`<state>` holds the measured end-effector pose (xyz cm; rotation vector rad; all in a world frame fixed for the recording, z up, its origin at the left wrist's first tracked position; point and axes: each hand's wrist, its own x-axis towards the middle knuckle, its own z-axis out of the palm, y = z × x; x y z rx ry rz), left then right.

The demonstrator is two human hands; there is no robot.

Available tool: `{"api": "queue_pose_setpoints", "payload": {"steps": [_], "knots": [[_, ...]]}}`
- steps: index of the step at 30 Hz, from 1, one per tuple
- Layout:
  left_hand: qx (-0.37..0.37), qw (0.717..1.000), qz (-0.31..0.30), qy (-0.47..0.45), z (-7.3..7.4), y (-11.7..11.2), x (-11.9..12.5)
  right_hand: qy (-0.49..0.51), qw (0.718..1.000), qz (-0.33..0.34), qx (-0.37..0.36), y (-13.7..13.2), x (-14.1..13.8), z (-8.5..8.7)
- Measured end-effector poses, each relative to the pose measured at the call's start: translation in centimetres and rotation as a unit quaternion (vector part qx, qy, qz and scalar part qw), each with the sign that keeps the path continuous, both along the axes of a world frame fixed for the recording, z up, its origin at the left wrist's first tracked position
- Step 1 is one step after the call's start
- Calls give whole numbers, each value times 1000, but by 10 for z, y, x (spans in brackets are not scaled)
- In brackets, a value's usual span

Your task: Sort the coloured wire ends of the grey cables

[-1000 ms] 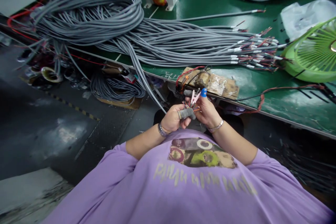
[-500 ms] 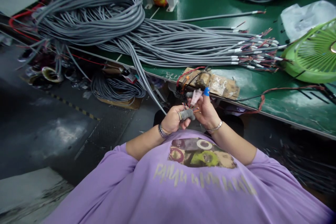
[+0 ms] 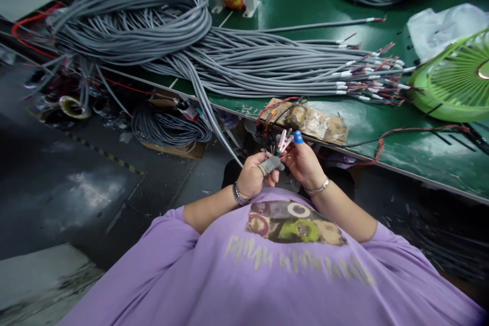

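Note:
My left hand (image 3: 252, 175) is closed around the end of a grey cable (image 3: 225, 146), with a grey wrap (image 3: 270, 165) on its thumb. Thin coloured wires (image 3: 275, 152) fan out above that thumb. Close on the right, my right hand (image 3: 308, 167) has a blue cover (image 3: 298, 137) on its raised thumb. A small pink clip-like piece (image 3: 282, 141) stands upright between this thumb and the wires, apparently in the right hand's grip. The right fingertips are partly hidden behind the wires.
Many grey cables (image 3: 244, 61) with stripped ends lie along the green table (image 3: 290, 5). A wooden block (image 3: 324, 127) sits at its front edge. On the right stands a green fan (image 3: 454, 81) by a plastic bag (image 3: 443, 28). Coiled cable (image 3: 168, 130) lies below, left.
The pink piece has turned more upright and shows its two arms. My right thumb has shifted slightly left and down. My left hand keeps its hold on the cable.

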<state>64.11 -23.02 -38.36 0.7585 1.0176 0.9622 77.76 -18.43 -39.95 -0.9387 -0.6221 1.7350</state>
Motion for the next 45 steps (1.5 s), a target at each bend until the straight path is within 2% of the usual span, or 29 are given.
{"api": "queue_pose_setpoints", "payload": {"steps": [4, 9, 16, 21, 24, 28, 30, 34, 40, 42, 45], "knots": [[2, 1000, -1, -2, 0, 2, 2, -14, 1000, -18, 9, 2, -2, -7], [4, 1000, -2, 4, -3, 3, 3, 38, 998, 35, -32, 9, -5, -10], [-4, 1000, -8, 20, -9, 3, 2, 73, 995, -4, -73, 14, -9, -9], [-7, 999, -7, 34, -10, 0, 1, 57, 997, -9, -56, 10, -10, -10], [4, 999, -18, 43, -12, -4, -3, 55, 996, 52, -53, 6, -2, -9], [22, 998, -24, 57, -15, -7, -10, 20, 978, 203, -37, 0, 15, -6], [26, 997, -26, 71, -15, -7, -11, -9, 974, 226, -20, -3, 22, -6], [23, 994, -56, 95, -12, -5, -9, -68, 982, 176, 30, -8, 26, -7], [-23, 980, -160, 118, -17, 2, -6, -136, 973, 164, 91, -15, 20, -4], [-34, 984, -141, 107, -19, 3, -7, -146, 972, 152, 103, -15, 21, -5], [-26, 995, -71, 71, -22, 2, -8, -126, 979, 138, 79, -14, 23, -12]]}}
